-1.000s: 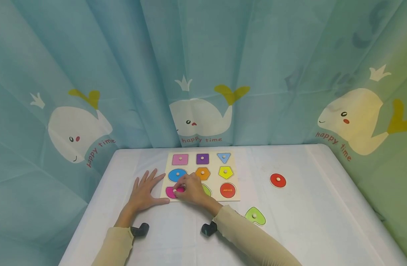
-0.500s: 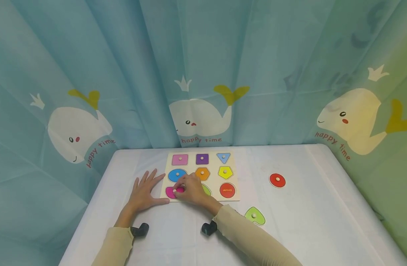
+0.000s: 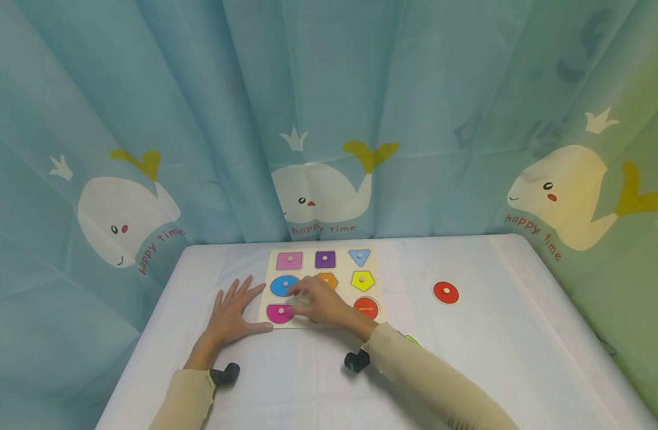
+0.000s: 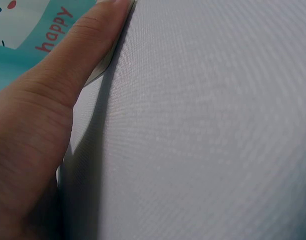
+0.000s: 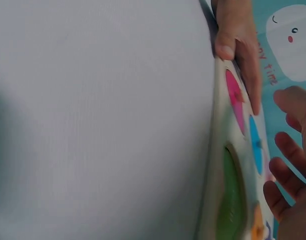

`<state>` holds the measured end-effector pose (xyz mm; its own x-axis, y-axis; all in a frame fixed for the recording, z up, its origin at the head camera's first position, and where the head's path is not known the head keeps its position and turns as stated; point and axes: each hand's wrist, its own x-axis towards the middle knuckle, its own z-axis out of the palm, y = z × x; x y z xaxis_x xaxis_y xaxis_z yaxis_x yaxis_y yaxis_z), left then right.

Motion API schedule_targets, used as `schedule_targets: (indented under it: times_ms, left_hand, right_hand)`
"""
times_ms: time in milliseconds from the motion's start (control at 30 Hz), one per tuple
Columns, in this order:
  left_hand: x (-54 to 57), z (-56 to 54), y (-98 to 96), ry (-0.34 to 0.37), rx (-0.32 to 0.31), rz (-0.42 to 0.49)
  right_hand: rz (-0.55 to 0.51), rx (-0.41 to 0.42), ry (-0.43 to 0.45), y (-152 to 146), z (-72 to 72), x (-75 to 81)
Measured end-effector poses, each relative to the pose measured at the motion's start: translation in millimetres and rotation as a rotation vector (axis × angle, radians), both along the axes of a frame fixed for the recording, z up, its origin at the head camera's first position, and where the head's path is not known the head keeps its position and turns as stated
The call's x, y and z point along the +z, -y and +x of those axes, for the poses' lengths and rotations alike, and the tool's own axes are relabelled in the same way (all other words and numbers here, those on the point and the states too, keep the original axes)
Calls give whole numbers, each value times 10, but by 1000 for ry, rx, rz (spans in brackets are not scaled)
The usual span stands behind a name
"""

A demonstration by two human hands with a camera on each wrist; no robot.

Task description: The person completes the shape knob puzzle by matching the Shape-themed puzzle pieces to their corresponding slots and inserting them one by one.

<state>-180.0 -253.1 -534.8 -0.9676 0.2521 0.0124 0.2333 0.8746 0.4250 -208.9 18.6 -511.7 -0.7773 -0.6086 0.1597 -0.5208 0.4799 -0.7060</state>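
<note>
A cream peg puzzle board lies at the far side of the table. My left hand rests flat with fingers spread, thumb and fingertips at the board's left edge. Above the board, my right hand has thumb and fingers apart, holding nothing. Just left of its fingertips, the magenta half-round piece sits in its slot. The blue oval piece is seated behind it. The right wrist view shows a green recess, which my right hand mostly hides in the head view. The red round recess holds no piece.
A red round knobbed piece lies right of the board. A green piece is mostly hidden behind my right sleeve. Other seated pieces include a yellow pentagon and purple square. A blue curtain hangs behind the table.
My right hand has let go of the magenta piece's knob, opened its fingers, and moved slightly right. The right forearm now covers most of the loose green piece. My left hand stays put.
</note>
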Motion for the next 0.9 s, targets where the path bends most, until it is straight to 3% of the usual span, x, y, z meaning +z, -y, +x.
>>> schedule_targets:
  times_ms: [467, 667, 900]
  left_hand:
    - [6, -4, 0, 11, 10, 10]
    - [0, -13, 15, 16, 10, 14]
    - [-11, -3, 5, 17, 7, 13]
  right_hand:
    - [-75, 46, -14, -522, 27, 244]
    - [-69, 31, -58, -827, 87, 303]
    - [-64, 0, -26, -1168, 193, 342]
